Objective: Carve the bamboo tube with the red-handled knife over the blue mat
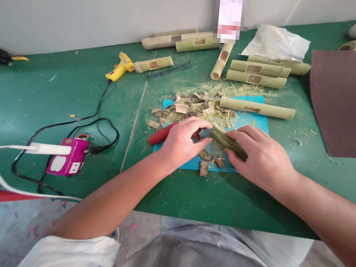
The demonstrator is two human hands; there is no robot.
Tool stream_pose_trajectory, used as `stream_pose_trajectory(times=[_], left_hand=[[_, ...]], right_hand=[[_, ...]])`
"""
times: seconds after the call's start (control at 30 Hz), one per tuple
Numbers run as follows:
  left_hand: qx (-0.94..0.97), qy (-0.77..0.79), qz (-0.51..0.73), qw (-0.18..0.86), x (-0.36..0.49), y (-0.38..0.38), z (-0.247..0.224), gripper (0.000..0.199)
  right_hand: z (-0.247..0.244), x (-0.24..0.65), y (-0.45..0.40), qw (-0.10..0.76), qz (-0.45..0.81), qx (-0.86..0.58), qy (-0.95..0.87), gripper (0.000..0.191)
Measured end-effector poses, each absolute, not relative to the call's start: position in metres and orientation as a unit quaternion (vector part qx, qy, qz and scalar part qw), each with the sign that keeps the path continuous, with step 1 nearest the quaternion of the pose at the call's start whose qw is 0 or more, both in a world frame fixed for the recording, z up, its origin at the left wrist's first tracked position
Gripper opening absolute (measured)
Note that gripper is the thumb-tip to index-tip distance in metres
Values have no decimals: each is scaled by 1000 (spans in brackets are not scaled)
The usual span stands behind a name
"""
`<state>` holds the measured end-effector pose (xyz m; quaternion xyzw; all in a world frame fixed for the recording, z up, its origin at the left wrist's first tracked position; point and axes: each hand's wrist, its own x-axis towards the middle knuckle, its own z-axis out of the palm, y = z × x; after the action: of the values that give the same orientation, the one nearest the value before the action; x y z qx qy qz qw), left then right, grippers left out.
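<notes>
My right hand [261, 155] is wrapped round a bamboo tube [224, 136], which slants up toward my left hand. Between the thumb and fingers of my left hand [183, 142] is a small blue-grey piece [206, 132], held at the tube's near-left end; its material is not clear. A red handle [161, 134] lies under and beside my left hand, the rest of it hidden. Beneath both hands is a blue sheet [190, 163] strewn with cut bamboo chips [204, 168] and shavings. Behind them, another bamboo tube with a notch [270, 110] lies across the sheet.
Several notched bamboo tubes [254, 79] lie at the back, some under a white bag [276, 42]. A yellow glue gun [121, 67] and a purple power adapter [68, 157] with cables are on the left. A brown sheet [344, 102] lies right on the green table [141, 196].
</notes>
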<state>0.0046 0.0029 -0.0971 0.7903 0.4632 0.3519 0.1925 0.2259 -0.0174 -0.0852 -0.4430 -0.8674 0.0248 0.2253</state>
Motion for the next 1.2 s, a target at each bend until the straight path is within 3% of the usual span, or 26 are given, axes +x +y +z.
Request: stream_pose_trajectory(times=[0.2,0.63,0.77,0.93,1.1,1.2], left_hand=[[796,449,352,202,3,4,-97,20],[854,403,326,44,0,8,-99,16],[855,400,329,38,1,8,-98,17],[808,460,354,103,4,5,-95,19],[680,495,426,333,8,-2,-92,25],[648,478,445,393,11,-5,-90,24]], right_hand=[[-85,226,-19,212,30,-447,-869,23],[-87,226,-20,203,44,-452,-867,23],[-87,224,-21,201,45,-452,-868,22],[-85,224,-23,202,30,-463,-862,20],[-83,226,-20,233,13,-469,-852,23],[-82,225,-18,246,20,-464,-851,23]])
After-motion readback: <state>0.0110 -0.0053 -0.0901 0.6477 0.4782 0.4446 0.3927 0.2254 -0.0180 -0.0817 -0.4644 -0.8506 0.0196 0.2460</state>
